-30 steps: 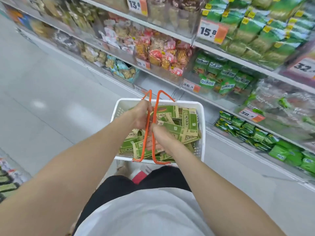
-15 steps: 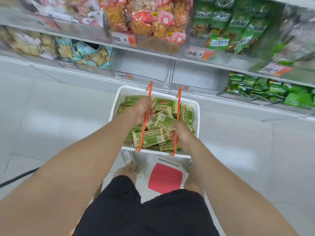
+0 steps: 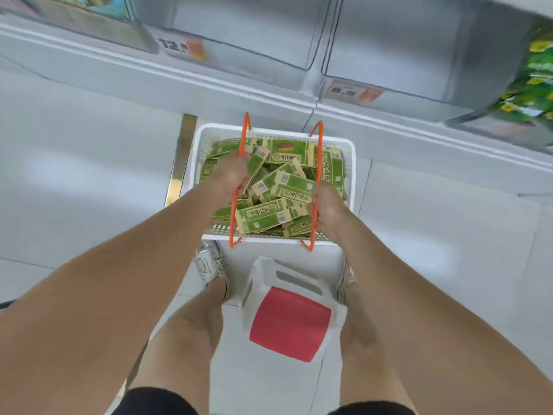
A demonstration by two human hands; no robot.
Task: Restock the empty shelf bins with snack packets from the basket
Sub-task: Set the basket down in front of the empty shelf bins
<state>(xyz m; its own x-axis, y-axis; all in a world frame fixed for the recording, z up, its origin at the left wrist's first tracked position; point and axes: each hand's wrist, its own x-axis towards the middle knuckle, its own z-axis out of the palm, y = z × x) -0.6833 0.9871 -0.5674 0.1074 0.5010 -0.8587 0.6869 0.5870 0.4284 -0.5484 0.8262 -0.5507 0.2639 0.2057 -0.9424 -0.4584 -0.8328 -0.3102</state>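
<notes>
From the head camera, looking down over the person's arms, a white basket (image 3: 350, 163) sits at 12 o'clock from their knees, heaped with green-and-tan snack packets (image 3: 287, 188) lying every which way. Its two orange handles run from 6 to 12 o'clock, stood up and apart. The left hand (image 3: 232, 175) is curled round the left handle (image 3: 243, 136), and the right hand (image 3: 327, 202) is curled round the right handle (image 3: 319, 151). Both fists are closed on the wire and neither is touching a packet. I cannot tell whether the basket's base is on the floor or hanging just above it.

What matters next is where the bins are. Straight past the basket's far rim, at 12 o'clock, runs the bottom shelf with two clear bins that look bare inside. The left bin (image 3: 239, 31) is at about 12 o'clock from the left hand, with an orange price tag (image 3: 182, 47) on its front. The right bin (image 3: 389, 40) is at about 1 o'clock from the right hand. The divider between them stands nearly in line with the right handle. The left hand is a little farther forward, so it looks nearer to the shelf. At 2 o'clock a neighbouring bin holds green bags (image 3: 535, 85).

Between the person's legs, at 6 o'clock from the basket, stands a white step stool with a red top (image 3: 290, 322).

I would guess a handle must be let go before any packet is lifted forward.
</notes>
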